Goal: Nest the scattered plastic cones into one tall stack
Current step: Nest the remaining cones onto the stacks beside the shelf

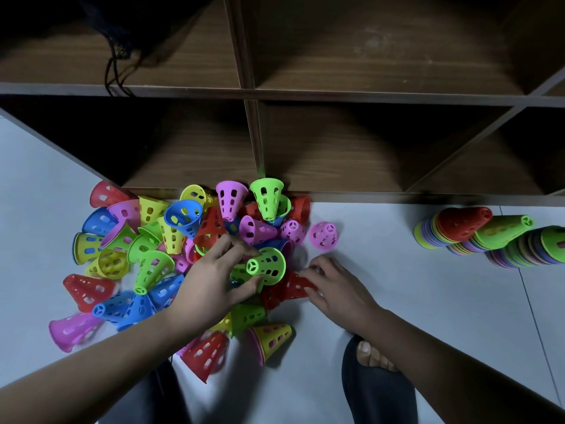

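Observation:
Several perforated plastic cones in red, blue, yellow, green and pink lie scattered in a heap (171,240) on the pale floor. My left hand (211,280) grips a green cone (269,266) lying on its side at the middle of the heap, its narrow tip facing me. My right hand (333,286) pinches the rim of a red cone (293,287) lying just below the green one. Three nested stacks lie on their sides at the right: one topped red (458,224), two topped green (501,231) (550,243).
A dark wooden cubby shelf (253,142) stands along the far edge of the heap. A loose pink cone (323,235) sits right of the pile. My sandalled foot (373,359) is on the floor below my right hand. Bare floor (397,270) lies between heap and stacks.

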### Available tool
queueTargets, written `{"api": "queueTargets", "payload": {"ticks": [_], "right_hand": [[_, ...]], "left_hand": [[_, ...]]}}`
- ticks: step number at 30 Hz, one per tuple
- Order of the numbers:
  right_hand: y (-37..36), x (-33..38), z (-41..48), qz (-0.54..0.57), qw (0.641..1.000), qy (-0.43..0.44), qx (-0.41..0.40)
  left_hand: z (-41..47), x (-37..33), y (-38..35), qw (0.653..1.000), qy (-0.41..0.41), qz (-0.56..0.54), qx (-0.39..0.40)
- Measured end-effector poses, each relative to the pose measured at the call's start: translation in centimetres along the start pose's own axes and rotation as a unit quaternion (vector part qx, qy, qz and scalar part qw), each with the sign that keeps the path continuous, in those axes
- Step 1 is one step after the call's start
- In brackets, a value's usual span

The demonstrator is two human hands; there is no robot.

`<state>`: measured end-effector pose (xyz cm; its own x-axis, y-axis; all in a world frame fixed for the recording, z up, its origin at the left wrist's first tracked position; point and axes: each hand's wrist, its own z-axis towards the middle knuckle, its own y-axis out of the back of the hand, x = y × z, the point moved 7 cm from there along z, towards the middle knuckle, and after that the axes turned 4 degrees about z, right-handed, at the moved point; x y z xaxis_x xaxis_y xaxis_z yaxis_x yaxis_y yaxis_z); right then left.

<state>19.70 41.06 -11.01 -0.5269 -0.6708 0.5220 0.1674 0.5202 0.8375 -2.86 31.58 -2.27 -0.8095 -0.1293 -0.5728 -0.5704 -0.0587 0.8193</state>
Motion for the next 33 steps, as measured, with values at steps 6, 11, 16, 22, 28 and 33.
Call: {"api": "queueTargets", "payload": {"ticks": [6,11,16,22,28,33], "right_hand": [[0.4,0.5,0.0,0.047,0.998,-0.013,0.036],[0.0,2.1,-0.1,0.025,0.997,0.035,0.061],[-0.2,2.7,0.3,0.008,0.997,0.071,0.033],[2.6,1.1,0.8,0.055,0.998,0.015,-0.029],[7.5,-2.4,0.6,0.212,0.961,-0.117,-0.134],[6.9,-6.3,1.5,0.388,0.867,-0.277,-0.145]], "left_hand": [[0.0,0.3,0.0,1.0,0.006,0.001,-0.005],[0.1,0.6,0.2,1.0,0.009,0.001,-0.012],[0.1,0.8,0.5,1.0,0.011,0.001,-0.012],[0.4,0.5,0.9,1.0,0.019,0.001,-0.016],[1.0,0.0,1.6,0.999,0.013,-0.007,-0.029],[1.4,-0.6,1.2,1.0,0.007,0.0,-0.026]]}}
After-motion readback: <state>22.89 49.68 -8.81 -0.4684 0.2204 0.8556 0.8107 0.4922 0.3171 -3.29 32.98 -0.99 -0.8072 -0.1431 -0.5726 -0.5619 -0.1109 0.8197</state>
